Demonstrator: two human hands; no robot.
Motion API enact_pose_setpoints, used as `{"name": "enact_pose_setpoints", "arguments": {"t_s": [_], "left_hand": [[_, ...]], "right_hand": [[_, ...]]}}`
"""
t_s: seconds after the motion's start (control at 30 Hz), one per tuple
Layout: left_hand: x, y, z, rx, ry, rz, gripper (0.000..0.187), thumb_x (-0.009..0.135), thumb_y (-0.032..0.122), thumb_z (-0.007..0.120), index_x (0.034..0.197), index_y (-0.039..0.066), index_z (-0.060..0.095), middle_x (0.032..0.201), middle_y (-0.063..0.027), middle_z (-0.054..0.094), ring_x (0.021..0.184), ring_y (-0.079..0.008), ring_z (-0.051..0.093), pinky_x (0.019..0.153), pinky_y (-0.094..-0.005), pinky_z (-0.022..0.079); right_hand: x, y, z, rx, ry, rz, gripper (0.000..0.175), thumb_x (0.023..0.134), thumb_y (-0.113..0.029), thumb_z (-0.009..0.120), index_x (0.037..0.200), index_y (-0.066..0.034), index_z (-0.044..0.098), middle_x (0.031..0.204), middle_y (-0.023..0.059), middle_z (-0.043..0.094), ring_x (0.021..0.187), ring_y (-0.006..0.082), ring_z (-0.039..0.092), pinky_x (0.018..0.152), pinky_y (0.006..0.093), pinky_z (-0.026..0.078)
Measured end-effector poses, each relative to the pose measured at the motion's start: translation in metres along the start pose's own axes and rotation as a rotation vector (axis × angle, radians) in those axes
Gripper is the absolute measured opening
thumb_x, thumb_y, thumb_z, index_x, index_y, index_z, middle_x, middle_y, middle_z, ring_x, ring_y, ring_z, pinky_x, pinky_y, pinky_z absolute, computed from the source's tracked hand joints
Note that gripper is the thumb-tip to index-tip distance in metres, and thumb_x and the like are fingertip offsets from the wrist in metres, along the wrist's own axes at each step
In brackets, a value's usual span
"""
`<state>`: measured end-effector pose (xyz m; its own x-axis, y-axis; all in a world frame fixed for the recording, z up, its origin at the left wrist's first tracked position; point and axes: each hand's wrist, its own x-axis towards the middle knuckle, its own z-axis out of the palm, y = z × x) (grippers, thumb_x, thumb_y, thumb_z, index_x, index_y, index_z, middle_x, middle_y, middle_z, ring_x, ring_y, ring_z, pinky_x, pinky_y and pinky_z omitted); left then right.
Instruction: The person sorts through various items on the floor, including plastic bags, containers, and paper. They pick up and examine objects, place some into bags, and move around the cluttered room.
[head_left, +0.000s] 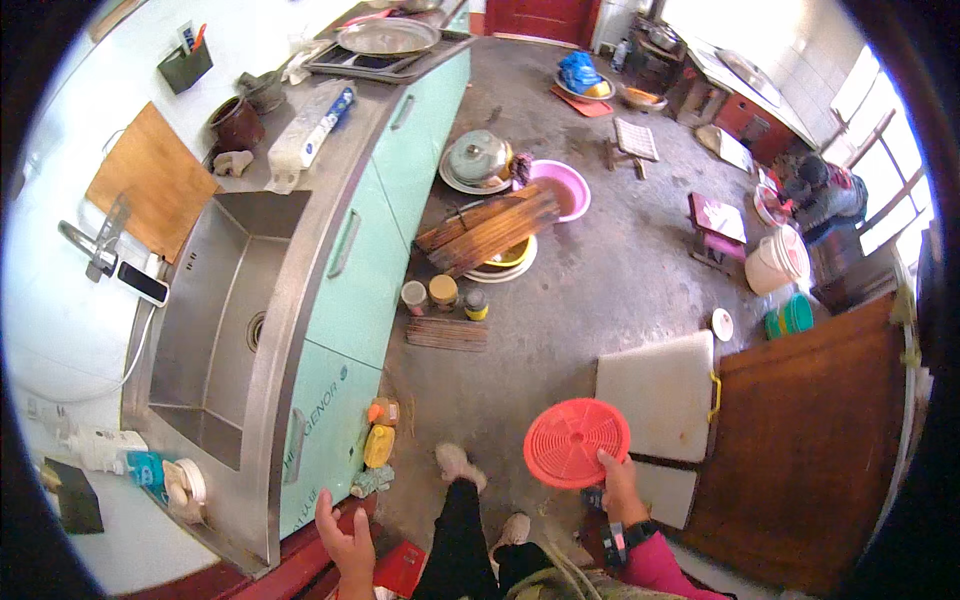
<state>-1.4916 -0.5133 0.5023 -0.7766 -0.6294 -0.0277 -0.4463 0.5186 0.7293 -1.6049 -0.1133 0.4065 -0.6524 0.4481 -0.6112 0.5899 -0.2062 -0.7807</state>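
My right hand (619, 480), with a dark band at the wrist, grips the rim of a round red plastic colander (576, 441) above the floor. The colander's slotted face is turned up towards me. At the lower left, my left hand (348, 536) is raised with its fingers apart and nothing in it, in front of the mint-green cabinet (337, 420). Left of it stands a stainless steel sink (247, 330). Beyond my feet, a bundle of thin sticks (447, 334) lies on the floor beside several lidded jars (443, 291).
Wooden boards (499, 231) lie across basins, near a pink basin (577, 191). A low stool (634, 142) stands farther off. A person (832, 191) bends at the far right by a white bucket (776, 261). A pale board (660, 394) and a brown wooden panel (810, 435) are at my right.
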Motion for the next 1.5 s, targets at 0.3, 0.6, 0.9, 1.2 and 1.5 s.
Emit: {"name": "enact_pose_setpoints", "arguments": {"t_s": [0.3, 0.6, 0.9, 1.2, 1.5], "left_hand": [[0.217, 0.091, 0.074, 0.249, 0.193, 0.419, 0.060, 0.083, 0.023, 0.062, 0.133, -0.001, 0.038, 0.144, -0.0228, 0.028, 0.133, -0.0400, 0.027, 0.108, -0.0505, 0.021], [0.313, 0.094, 0.132, 0.779, 0.185, -0.049, 0.089, 0.073, 0.029, 0.072, 0.142, 0.000, 0.025, 0.148, -0.0254, 0.019, 0.138, -0.0410, 0.016, 0.111, -0.0497, 0.013], [0.342, 0.102, 0.143, 1.171, 0.183, -0.293, 0.085, 0.077, 0.063, 0.059, 0.146, 0.025, 0.025, 0.150, -0.0232, 0.014, 0.134, -0.0466, 0.023, 0.100, -0.0601, 0.030], [0.341, 0.117, 0.163, 0.907, 0.331, -0.349, 0.106, 0.067, 0.014, 0.076, 0.147, 0.005, 0.008, 0.152, -0.0215, 0.004, 0.141, -0.0368, 0.005, 0.113, -0.0476, 0.005], [0.332, 0.100, 0.156, 0.931, 0.349, -0.256, 0.103, 0.072, 0.027, 0.076, 0.147, 0.003, 0.009, 0.152, -0.0232, 0.002, 0.140, -0.0389, 0.005, 0.112, -0.0494, 0.006]], "right_hand": [[0.138, -0.113, 0.160, 0.159, -0.101, 0.047, 0.030, 0.083, -0.005, 0.060, 0.112, -0.0022, 0.053, 0.103, 0.0088, 0.063, 0.083, 0.0199, 0.065, 0.065, 0.0302, 0.054], [0.427, -0.114, 0.360, 0.234, -0.341, 0.223, 0.038, 0.085, -0.015, 0.061, 0.121, -0.0100, 0.051, 0.111, 0.0065, 0.061, 0.094, 0.0235, 0.063, 0.069, 0.0402, 0.055], [0.644, -0.069, 0.536, 0.052, -0.423, 0.135, 0.048, 0.079, -0.023, 0.071, 0.121, -0.0117, 0.052, 0.110, 0.0040, 0.061, 0.094, 0.0223, 0.060, 0.072, 0.0406, 0.050], [0.661, -0.027, 0.489, -0.248, -0.491, 0.179, 0.062, 0.069, -0.019, 0.074, 0.125, -0.0121, 0.049, 0.106, 0.0082, 0.060, 0.106, 0.0277, 0.051, 0.086, 0.0408, 0.044], [0.707, 0.020, 0.483, -0.495, -0.454, 0.129, 0.051, 0.075, -0.023, 0.074, 0.115, -0.0052, 0.048, 0.101, 0.0110, 0.060, 0.082, 0.0249, 0.061, 0.056, 0.0405, 0.050]]}}
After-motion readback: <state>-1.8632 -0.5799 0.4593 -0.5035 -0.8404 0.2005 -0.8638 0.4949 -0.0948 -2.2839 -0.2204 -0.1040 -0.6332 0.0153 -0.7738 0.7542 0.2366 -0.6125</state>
